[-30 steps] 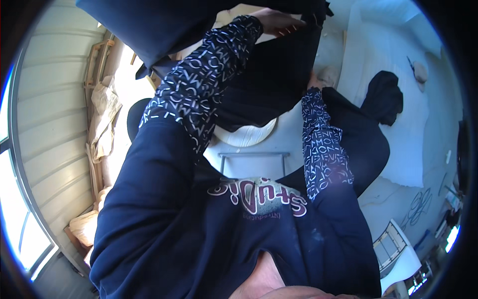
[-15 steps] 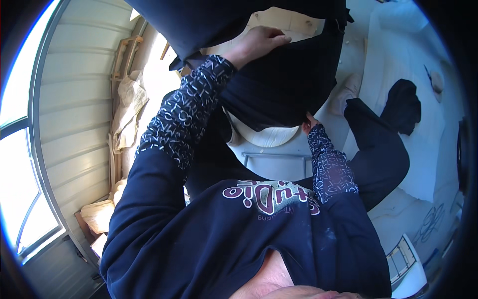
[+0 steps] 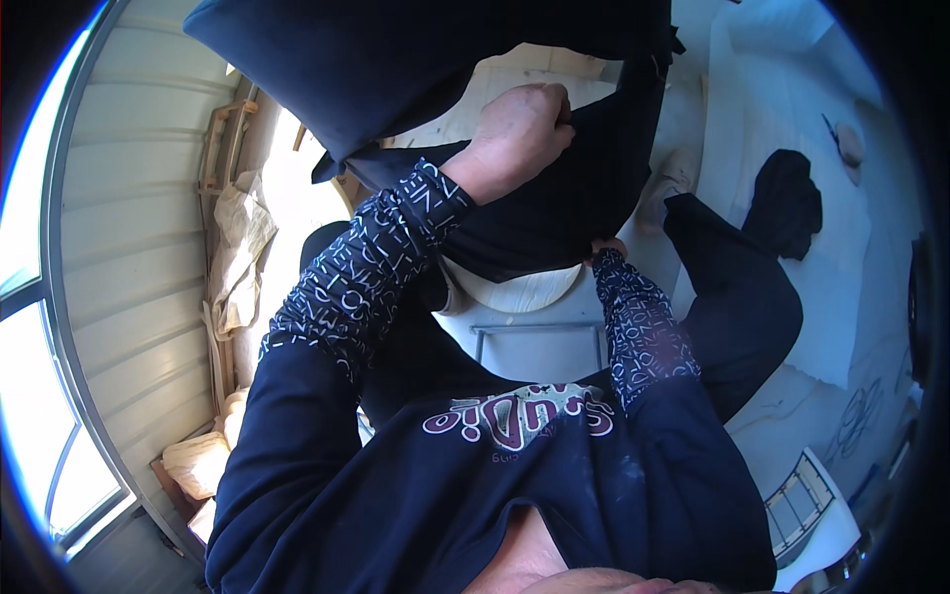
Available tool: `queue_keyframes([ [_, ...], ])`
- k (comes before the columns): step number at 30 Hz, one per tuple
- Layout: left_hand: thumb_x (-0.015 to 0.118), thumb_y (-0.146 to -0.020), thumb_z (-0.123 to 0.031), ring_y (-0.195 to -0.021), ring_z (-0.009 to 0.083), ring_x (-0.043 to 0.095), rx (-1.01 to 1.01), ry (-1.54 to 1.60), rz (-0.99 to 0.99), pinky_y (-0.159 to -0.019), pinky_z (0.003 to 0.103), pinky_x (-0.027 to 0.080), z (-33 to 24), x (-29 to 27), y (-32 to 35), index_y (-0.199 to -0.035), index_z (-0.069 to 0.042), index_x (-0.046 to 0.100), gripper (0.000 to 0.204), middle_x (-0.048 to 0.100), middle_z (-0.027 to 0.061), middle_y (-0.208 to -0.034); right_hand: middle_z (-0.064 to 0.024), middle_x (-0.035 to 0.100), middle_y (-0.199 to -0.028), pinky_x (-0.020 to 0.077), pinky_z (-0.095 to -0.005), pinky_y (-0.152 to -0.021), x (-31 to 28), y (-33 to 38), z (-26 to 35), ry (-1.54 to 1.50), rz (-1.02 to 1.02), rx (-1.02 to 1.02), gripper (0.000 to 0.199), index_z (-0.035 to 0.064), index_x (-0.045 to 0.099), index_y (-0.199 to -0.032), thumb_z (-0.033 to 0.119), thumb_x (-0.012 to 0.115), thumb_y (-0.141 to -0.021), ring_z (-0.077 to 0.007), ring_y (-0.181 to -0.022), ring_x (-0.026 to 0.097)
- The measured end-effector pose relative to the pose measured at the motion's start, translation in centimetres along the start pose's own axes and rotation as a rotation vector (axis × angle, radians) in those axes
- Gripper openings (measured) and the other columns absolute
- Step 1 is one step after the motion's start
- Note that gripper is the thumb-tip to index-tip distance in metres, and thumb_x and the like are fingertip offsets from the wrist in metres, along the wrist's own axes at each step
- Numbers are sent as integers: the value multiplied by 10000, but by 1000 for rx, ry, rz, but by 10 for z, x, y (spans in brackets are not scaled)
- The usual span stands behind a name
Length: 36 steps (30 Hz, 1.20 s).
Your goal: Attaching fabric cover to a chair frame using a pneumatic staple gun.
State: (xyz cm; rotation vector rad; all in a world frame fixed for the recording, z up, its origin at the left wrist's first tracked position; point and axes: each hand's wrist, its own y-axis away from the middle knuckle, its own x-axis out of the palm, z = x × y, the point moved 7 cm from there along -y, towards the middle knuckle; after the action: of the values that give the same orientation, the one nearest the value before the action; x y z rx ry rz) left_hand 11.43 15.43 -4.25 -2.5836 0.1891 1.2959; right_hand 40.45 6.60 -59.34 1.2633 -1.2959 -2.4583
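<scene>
A large black cloth (image 3: 554, 198) spreads in front of me, partly over a pale round wooden top (image 3: 524, 292). Beyond it rises a smooth, dark padded piece (image 3: 396, 69), with light wood showing through the gap between the two. My left hand (image 3: 522, 134) is closed in a fist over the cloth's far edge; its curled fingers hide whatever they may hold. At the cloth's near right corner, my right hand (image 3: 608, 246) grips the edge, its fingers largely covered by the cuff and fabric. Both forearms wear black sleeve covers with white lettering.
A metal frame (image 3: 539, 332) stands below the round top, between my legs. White sheeting (image 3: 782, 109) covers the floor at right, with a crumpled black cloth (image 3: 787, 203) on it. Along the left corrugated wall (image 3: 148, 218) are a wooden frame (image 3: 226, 144) and beige sacking (image 3: 242, 247).
My left hand has curled from loosely extended fingers into a fist. The dark padded piece and the cloth appear shifted slightly left, as does the whole view. My right hand stays at the cloth's corner.
</scene>
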Motion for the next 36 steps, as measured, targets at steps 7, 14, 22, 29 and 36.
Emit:
queue_keyframes([
  [7,680,-782,-114,-716,293,638,108,-152,86,-640,383,517,-1,4,11,-882,-18,613,153,635,129,-820,-105,647,-1213,558,-390,-854,37,66,55,-304,237,174,442,151,589,-1284,250,673,-862,-287,-1071,641],
  [14,713,-751,-114,-871,229,620,424,-376,7,-682,352,515,-38,23,8,-931,-61,562,240,573,75,-923,-67,671,-1216,533,-355,-923,7,53,55,586,79,-76,370,170,650,-1222,382,571,-930,-218,-1121,641],
  [22,605,-818,-78,-1151,282,535,311,-517,-93,-938,449,423,-38,-8,-1,-1349,-120,467,550,527,108,-1250,-80,695,-1149,526,-385,-915,10,30,57,333,65,-88,363,175,707,-1110,428,515,-935,-269,-1090,652],
  [29,506,-916,-253,-1480,293,207,477,-899,172,-1213,497,137,-10,28,38,-1425,-161,472,519,283,76,-1576,-85,692,-1154,525,-390,-916,17,90,103,360,-16,-201,359,177,675,-1172,401,498,-954,-279,-1083,653],
  [36,457,-956,-264,-1498,263,146,839,-980,253,-1239,464,51,42,114,137,-1481,-135,376,547,240,70,-1600,-88,685,-1046,585,-354,-737,24,43,40,-269,295,353,373,94,625,-1174,378,470,-990,-224,-806,673],
])
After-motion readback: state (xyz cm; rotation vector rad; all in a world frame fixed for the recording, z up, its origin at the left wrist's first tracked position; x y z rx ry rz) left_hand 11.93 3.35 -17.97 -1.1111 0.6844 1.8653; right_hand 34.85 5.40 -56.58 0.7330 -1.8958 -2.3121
